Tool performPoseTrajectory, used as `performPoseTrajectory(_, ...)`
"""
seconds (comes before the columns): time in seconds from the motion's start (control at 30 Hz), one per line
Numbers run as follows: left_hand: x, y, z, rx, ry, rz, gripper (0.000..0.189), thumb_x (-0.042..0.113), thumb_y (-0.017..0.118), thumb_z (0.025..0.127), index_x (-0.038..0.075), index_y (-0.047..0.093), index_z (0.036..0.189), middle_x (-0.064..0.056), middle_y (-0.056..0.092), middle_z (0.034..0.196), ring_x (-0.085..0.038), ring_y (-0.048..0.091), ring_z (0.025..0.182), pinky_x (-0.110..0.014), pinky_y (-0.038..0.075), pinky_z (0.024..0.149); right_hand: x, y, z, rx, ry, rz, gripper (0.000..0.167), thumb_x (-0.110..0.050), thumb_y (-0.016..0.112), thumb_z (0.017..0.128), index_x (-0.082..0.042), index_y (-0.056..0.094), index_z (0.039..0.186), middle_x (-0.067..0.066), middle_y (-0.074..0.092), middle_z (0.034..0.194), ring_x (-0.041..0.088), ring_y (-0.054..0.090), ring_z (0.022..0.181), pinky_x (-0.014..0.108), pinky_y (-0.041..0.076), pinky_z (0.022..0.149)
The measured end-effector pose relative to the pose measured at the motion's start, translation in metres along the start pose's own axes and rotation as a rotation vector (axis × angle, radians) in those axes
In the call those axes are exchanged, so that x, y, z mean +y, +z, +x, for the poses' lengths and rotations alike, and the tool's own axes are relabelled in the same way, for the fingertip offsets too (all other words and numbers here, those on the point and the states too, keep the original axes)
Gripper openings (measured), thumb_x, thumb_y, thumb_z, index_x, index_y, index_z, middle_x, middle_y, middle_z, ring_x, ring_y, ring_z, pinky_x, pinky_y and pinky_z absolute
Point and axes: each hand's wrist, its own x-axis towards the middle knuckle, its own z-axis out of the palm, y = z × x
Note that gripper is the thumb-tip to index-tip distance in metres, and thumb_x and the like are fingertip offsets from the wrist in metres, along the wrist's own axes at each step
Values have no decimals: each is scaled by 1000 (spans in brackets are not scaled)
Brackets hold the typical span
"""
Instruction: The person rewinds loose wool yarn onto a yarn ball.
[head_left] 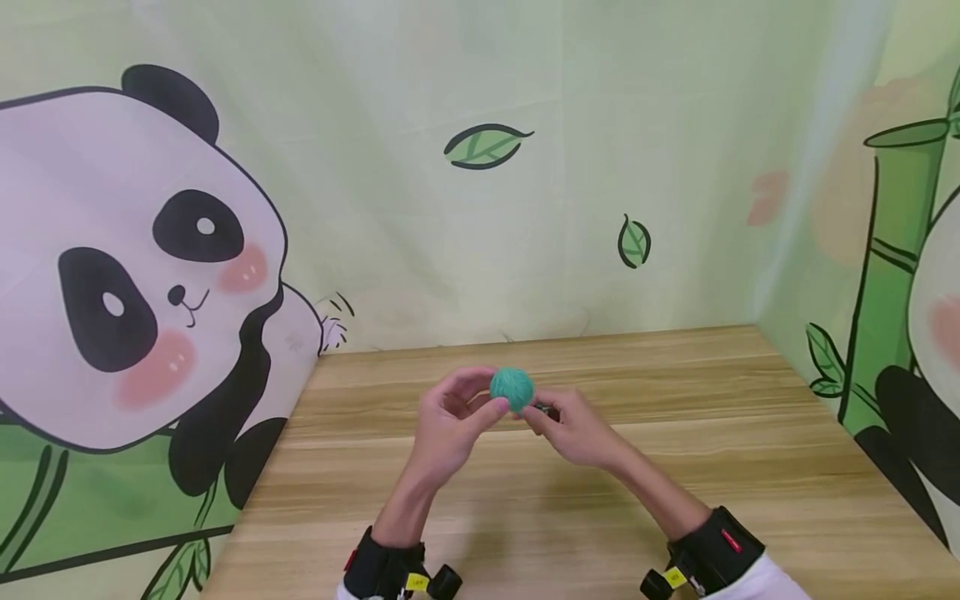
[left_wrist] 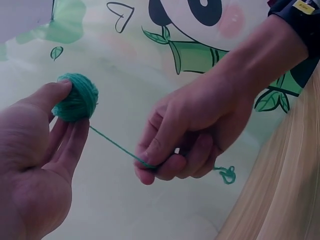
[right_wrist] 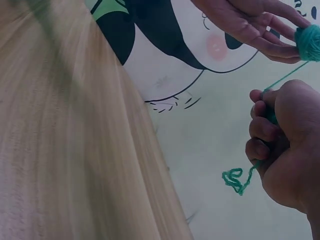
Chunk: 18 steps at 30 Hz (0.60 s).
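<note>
A teal ball of yarn (head_left: 512, 389) is held up over the table between the thumb and fingers of my left hand (head_left: 453, 425). The left wrist view shows the ball (left_wrist: 77, 97) pinched, with the thumb on its near side and fingertips beneath. From it a taut strand (left_wrist: 116, 143) runs to my right hand (left_wrist: 182, 132), whose curled fingers grip it with the thumb pressed on top. Past the right fist, a loose, crinkled yarn end (right_wrist: 235, 180) dangles in the right wrist view. Inside the right fist, the yarn is mostly hidden.
Below both hands lies a wood-grain table (head_left: 360, 492). A pale green backdrop (head_left: 585, 75) with printed pandas, leaves and bamboo rises behind and along the sides. Black wrist bands with small cameras (head_left: 444, 582) sit on both forearms.
</note>
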Motion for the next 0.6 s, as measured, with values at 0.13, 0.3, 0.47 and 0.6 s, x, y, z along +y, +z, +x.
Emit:
performPoseTrajectory(0.13, -1, -2, 3, 74, -25, 17, 40, -1, 81, 101, -10, 66, 137, 6, 82, 125, -9, 79, 120, -30, 67, 110, 2, 8, -4, 73, 34, -2, 19, -12, 64, 116, -7, 80, 107, -2, 58, 78, 2, 42, 63, 19, 40, 57)
performPoseTrajectory(0.3, -5, -5, 9, 148, -18, 41, 37, -3, 79, 101, -5, 68, 137, 5, 80, 125, -11, 79, 120, -32, 66, 112, 6, 13, -7, 117, -15, -13, 19, -9, 64, 116, -5, 82, 114, 0, 61, 79, 1, 43, 61, 19, 41, 55)
performPoseTrajectory(0.47, -8, -7, 18, 170, 39, 44, 35, -6, 79, 101, -7, 69, 135, 3, 81, 124, -13, 79, 118, -33, 67, 110, 5, 16, -8, 98, -172, -85, 19, -2, 66, 112, -6, 84, 108, 1, 62, 74, -2, 45, 62, 17, 44, 55)
performPoseTrajectory(0.6, -11, -7, 24, 169, 69, 54, 34, -7, 79, 100, -8, 70, 133, 4, 81, 121, -12, 80, 115, -32, 69, 106, -4, 17, -8, 66, -306, -170, 19, 0, 68, 110, -8, 84, 104, -3, 58, 69, -6, 44, 64, 15, 44, 56)
